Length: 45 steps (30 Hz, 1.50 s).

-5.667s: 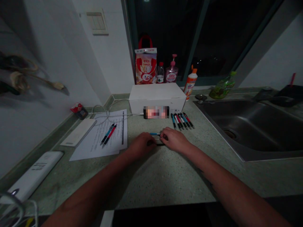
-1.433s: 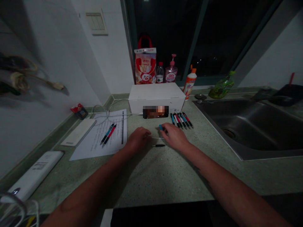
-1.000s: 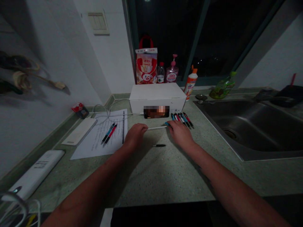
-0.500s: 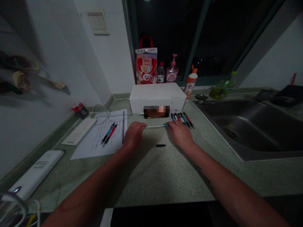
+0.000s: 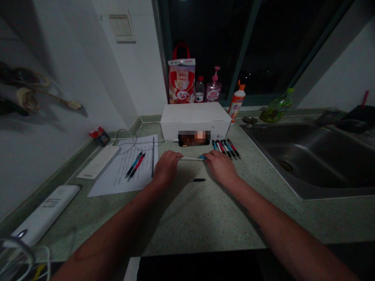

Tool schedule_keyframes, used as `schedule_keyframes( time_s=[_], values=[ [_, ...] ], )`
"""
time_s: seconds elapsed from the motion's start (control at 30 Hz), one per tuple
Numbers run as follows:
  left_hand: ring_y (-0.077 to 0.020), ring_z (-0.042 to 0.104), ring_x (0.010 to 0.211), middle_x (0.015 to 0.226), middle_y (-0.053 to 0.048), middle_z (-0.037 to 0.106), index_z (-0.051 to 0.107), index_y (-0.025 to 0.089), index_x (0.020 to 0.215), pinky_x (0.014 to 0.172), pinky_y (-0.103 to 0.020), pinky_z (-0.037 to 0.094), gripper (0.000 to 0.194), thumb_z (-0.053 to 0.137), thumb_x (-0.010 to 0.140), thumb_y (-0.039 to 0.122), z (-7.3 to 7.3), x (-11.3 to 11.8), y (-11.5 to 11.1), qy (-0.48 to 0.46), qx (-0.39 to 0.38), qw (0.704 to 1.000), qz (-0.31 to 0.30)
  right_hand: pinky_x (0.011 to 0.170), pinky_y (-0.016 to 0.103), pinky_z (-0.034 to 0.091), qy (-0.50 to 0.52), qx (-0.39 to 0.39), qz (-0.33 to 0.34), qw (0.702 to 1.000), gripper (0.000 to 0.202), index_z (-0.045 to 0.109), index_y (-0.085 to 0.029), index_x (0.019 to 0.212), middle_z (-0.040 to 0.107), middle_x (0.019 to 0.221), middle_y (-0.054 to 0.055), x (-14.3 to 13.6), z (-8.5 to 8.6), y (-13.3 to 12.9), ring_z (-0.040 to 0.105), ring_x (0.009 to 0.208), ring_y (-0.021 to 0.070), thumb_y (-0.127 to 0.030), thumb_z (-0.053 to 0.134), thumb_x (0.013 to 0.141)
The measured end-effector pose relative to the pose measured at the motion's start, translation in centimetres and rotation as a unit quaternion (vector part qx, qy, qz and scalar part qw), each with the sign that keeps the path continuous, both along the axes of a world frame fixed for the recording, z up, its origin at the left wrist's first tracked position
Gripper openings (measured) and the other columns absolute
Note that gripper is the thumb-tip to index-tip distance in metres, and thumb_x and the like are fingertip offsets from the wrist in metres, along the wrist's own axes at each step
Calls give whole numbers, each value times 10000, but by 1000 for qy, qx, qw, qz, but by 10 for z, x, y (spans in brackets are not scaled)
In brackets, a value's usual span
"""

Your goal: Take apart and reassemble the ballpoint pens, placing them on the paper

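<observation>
My left hand [image 5: 166,168] is closed, pinching one end of a thin white pen refill [image 5: 190,158] between thumb and fingers. The refill spans the gap to my right hand [image 5: 221,167], which is closed around a blue pen barrel [image 5: 202,157], most of it hidden by the fingers. The refill's right end meets the barrel; whether it sits inside cannot be made out. Below the hands, a black pen part [image 5: 198,180] with a pointed pale tip lies on the counter. Beyond my right hand several pens [image 5: 225,149] lie side by side.
Two pens [image 5: 135,166] rest on a printed sheet [image 5: 117,183] at left, near a white flat box [image 5: 99,162] and a white power strip [image 5: 47,212]. A phone [image 5: 193,139] leans against a white carton [image 5: 195,114]. To the right is a steel sink [image 5: 316,156].
My right hand has shifted slightly left with the blue barrel, so a little less of the white refill shows between the hands. My left hand has hardly moved.
</observation>
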State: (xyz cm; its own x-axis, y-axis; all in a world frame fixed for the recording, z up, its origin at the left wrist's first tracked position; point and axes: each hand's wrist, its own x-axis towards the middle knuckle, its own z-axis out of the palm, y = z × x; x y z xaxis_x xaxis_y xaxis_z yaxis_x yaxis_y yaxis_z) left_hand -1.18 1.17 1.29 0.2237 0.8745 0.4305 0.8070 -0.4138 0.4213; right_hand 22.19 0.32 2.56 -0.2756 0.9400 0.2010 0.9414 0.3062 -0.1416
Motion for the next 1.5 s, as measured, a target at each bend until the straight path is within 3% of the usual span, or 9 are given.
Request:
schedule_keyframes(
  time_s=[0.2,0.4,0.77,0.9,1.03,1.13,1.23,1.37,1.5],
  values=[
    [-233,622,1008,1003,-61,708,713,211,1015,945,-389,509,267,450,988,173,0,-3,2,-32,13,999,20,900,350,448,-12,14,-23,1000,326,715,-218,1237,699,1109,109,3,0,2,633,1050,255,-187,474,1019],
    [-235,621,1017,1015,-68,702,714,197,1029,939,-390,509,276,441,997,172,1,-3,3,-12,-4,1000,28,889,350,445,-8,12,-4,1000,325,709,-229,1250,697,1086,99,3,-1,1,627,1041,250,-204,473,1028],
    [-233,631,955,978,-61,724,734,218,1023,904,-395,499,239,503,991,166,1,9,-8,53,-1,992,-112,916,342,435,-15,6,113,993,271,731,-238,1189,698,1068,87,-11,-3,-4,609,1026,228,-210,518,1025],
    [-246,642,966,994,-73,727,707,186,1122,894,-399,503,220,529,993,189,-3,8,-8,46,9,993,-104,919,336,440,-11,-1,112,994,264,729,-235,1198,700,1073,84,-10,-1,-5,613,1043,231,-235,529,1026],
    [-274,597,1163,1246,-107,678,611,178,1289,1023,-434,474,352,639,943,236,-3,7,-9,-3,59,997,-58,894,329,450,9,-1,81,997,277,702,-234,1231,703,1087,83,-7,-1,-4,626,1047,232,-249,510,1033],
    [-276,585,1172,1242,-119,671,618,185,1256,1029,-454,471,337,658,933,270,-1,7,-11,-30,107,994,-24,880,323,458,38,3,45,998,316,653,-228,1294,703,1125,86,-5,0,-4,641,1044,230,-231,471,1036],
    [-246,629,1017,1038,-83,714,689,194,1070,933,-418,505,158,638,948,281,-1,10,-15,-11,77,992,-95,883,320,462,58,7,23,998,396,581,-215,1384,689,1212,102,-4,1,-4,647,1072,234,-175,457,1010],
    [-241,634,986,1033,-67,716,724,209,1059,892,-405,509,186,709,902,308,-5,19,-20,70,-29,967,-245,877,318,466,61,4,24,998,485,515,-226,1455,682,1244,103,-5,2,-5,652,1080,235,-136,443,984],
    [-242,640,989,1008,-60,722,742,226,981,907,-419,498,99,679,905,233,-4,25,-22,102,-62,957,-265,858,319,471,59,-2,19,998,406,570,-237,1400,689,1227,96,-5,2,-5,658,1062,234,-203,425,1023]
  ],
)
